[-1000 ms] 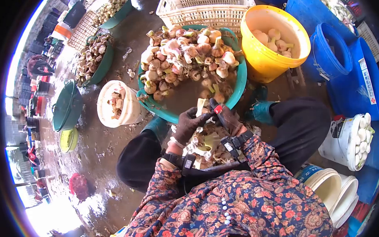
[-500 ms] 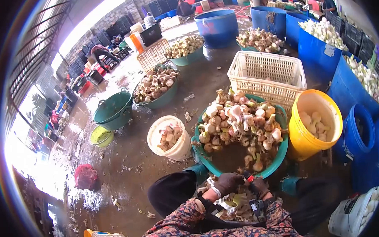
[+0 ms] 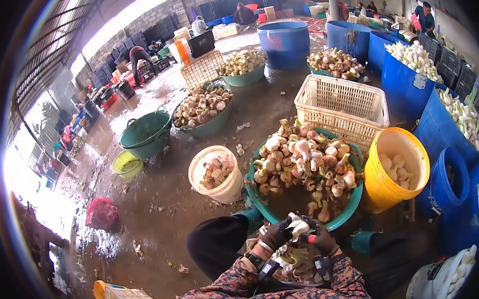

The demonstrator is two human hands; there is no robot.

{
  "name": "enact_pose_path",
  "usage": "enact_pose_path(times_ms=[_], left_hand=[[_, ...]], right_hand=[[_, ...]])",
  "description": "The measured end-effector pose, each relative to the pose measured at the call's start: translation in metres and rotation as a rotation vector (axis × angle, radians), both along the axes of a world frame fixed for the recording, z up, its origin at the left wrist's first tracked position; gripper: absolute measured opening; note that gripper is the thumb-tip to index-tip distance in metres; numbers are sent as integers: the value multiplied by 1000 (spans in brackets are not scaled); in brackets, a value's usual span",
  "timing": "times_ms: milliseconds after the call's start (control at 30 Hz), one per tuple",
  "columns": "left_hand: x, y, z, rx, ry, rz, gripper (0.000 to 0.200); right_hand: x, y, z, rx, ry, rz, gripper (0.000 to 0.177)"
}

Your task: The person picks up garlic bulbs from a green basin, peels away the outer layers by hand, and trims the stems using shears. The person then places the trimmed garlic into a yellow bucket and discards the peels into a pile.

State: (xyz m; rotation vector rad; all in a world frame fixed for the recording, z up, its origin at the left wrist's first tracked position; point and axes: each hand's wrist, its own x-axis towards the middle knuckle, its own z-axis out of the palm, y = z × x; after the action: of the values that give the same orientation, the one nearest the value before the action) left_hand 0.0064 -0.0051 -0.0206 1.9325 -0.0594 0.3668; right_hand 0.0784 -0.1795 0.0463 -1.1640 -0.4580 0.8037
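My left hand (image 3: pixel 277 235), in a dark glove, is closed on a white peeled garlic bulb (image 3: pixel 298 228) at the near rim of a green tub (image 3: pixel 352 209). Close beside it, my right hand (image 3: pixel 324 240), gloved too, is closed around a small tool with a red part (image 3: pixel 312 238); its blade or tip cannot be made out. Unpeeled garlic bulbs (image 3: pixel 303 160) are heaped in the tub in front of both hands. Below the hands, between my knees, lie loose garlic skins and leaves (image 3: pixel 293 258).
Left of the tub stands a white bucket (image 3: pixel 233 187) with garlic scraps; right, a yellow bucket (image 3: pixel 380 184) with peeled bulbs. A cream plastic crate (image 3: pixel 341 117) sits behind. Blue barrels (image 3: pixel 401 86) line the right side. Wet floor carries scraps; people work farther back.
A white peeled bulb now shows in my left hand, where none was visible before. My hands have moved slightly apart, and the view has shifted a little.
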Motion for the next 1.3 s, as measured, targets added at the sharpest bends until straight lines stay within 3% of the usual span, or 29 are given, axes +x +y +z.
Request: enact_pose_path(times_ms=[33,67,100,133,200,233,267,300,367,400,433,467,500,567,600,633,700,767,800,900,933,967,1033,1067,1100,1167,1233,1267,1300], left_hand=[[-2,6,-12,-126,152,-26,32],[-6,7,19,278,27,22,33],[-7,4,28,390,41,67,34],[-4,7,21,339,8,30,32],[0,4,22,244,-56,19,28],[2,-1,32,203,-84,47,25],[2,-1,35,-356,189,58,24],[-1,-3,37,-904,484,90,24],[-10,-12,70,-670,479,-69,24],[-14,-14,85,-582,511,-128,22],[-18,-14,94,-494,533,-185,20],[-24,-10,95,-474,557,-336,23],[-32,-9,96,-620,700,-418,25],[-31,-10,100,-138,736,-674,31],[-30,-6,90,127,775,-692,39],[-30,-6,81,124,781,-688,39],[-18,-11,78,491,574,-222,45],[4,-21,83,-28,446,16,46],[13,-27,79,-213,361,32,36],[24,-34,83,-206,448,-46,26],[18,-37,89,-358,504,-159,19],[10,-42,94,-415,533,-249,17],[-5,-32,105,-431,738,-516,17],[-8,-23,110,-395,859,-643,18],[-7,-11,109,-302,1055,-696,32],[-16,1,90,537,810,-583,54],[-16,-2,76,485,537,-205,71],[-2,-17,100,31,666,-119,72],[3,-19,85,-140,608,-111,72]], right_hand=[[0,-1,-4,-6,6,1,57],[1,0,1,-231,-584,-90,55],[-2,-1,4,-462,-1171,-174,53],[-7,0,-9,-428,-1064,-207,48],[-6,1,-27,-622,-923,-192,42],[-9,-4,-39,-629,-653,-203,35],[-14,5,-35,-148,-61,-330,24],[-10,2,-32,-110,-67,-362,18],[4,-6,-35,-103,75,-405,18],[2,-7,-38,-72,111,-538,20],[10,-9,-54,-108,386,-414,24],[11,-11,-64,29,606,-475,26],[14,-11,-64,179,818,-530,28],[18,-9,-57,195,853,-550,35],[19,-9,-46,27,803,-553,36],[19,-8,-36,-137,747,-548,36],[16,-4,-26,-114,673,-514,31],[10,2,-26,-214,464,-636,26],[9,5,-36,-231,362,-628,21],[5,7,-53,-256,281,-643,18],[8,6,-55,-165,418,-699,17],[16,1,-101,-144,635,-675,18],[9,-23,-89,-42,-114,-428,24],[9,-30,-83,-190,-274,-388,31],[9,-28,-84,-193,-273,-388,31],[10,-16,-82,114,404,-463,29],[9,-4,-77,-12,425,-494,28],[6,5,-79,-131,398,-579,29],[3,12,-67,-257,368,-664,31]])
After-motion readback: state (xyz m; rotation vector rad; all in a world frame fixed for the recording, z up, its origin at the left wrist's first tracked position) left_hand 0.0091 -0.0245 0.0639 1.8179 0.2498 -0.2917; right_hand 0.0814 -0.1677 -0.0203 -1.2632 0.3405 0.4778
